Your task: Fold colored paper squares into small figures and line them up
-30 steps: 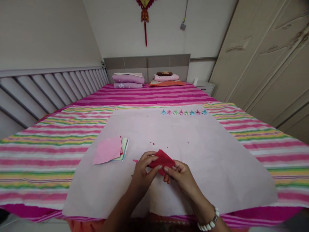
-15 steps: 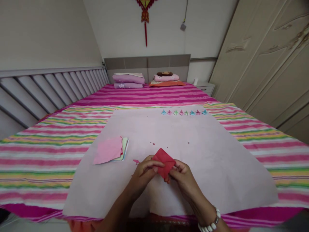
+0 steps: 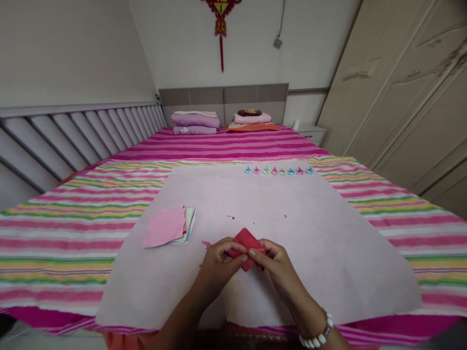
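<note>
A folded square of red paper (image 3: 246, 239) is held up between both hands, one corner pointing away from me. My left hand (image 3: 221, 262) pinches its left side, fingers on top and the thumb near the middle. My right hand (image 3: 275, 260) grips the right side, with its thumb lying across the front of the paper; a white bead bracelet circles that wrist. The fingers behind the paper are partly hidden. Left of my hands lies a stack of coloured paper sheets (image 3: 166, 227), pink on top with green and white edges showing.
A large pale sheet (image 3: 328, 262) covers the striped bedspread (image 3: 65, 238). Along its far edge stands a row of several small folded paper figures (image 3: 275, 171) in blue, pink and green. Small red scraps (image 3: 231, 217) lie on the sheet. Folded bedding (image 3: 195, 121) sits by the headboard.
My right thumb has come over onto the front of the red paper, near the left thumb. The paper has tilted slightly and sits a little lower in view.
</note>
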{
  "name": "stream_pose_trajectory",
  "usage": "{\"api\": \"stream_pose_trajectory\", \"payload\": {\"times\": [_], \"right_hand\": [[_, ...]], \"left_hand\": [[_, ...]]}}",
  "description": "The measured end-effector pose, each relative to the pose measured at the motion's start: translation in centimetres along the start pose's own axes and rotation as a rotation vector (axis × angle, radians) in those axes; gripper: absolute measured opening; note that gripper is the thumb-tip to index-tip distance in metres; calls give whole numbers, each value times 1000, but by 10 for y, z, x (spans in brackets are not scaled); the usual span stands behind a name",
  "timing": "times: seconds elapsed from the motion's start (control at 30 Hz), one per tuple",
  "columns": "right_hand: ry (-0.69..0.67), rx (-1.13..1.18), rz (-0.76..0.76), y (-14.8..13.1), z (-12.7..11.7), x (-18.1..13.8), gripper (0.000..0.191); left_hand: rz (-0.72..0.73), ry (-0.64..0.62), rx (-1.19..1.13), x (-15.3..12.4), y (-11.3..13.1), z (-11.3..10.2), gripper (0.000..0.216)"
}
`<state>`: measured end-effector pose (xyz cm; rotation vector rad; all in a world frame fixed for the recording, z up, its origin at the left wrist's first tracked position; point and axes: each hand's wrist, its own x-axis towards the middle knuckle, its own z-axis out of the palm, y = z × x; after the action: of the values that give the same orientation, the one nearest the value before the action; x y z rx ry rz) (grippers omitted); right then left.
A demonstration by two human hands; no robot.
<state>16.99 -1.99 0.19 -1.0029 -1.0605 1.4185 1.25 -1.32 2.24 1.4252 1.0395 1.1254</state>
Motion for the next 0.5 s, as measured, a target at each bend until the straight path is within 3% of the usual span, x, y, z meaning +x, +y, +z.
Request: {"api": "stream_pose_trajectory", "payload": {"times": [0.17,0.23,0.4,0.5], "right_hand": [[44,-58,-40,2,3,3,31],[43,-70,-47,3,3,3,32],[42,-63,-23,3,-1,3,30],[92,-37,-29,3,-2,3,28]], "left_hand": [[-170,130,-203,1,-1,5,69],[-223,118,-238,2,-2,5,79],[-203,97,-267,2,-1,0,75],[-120,81,-235,1,-2,-1,45]]}}
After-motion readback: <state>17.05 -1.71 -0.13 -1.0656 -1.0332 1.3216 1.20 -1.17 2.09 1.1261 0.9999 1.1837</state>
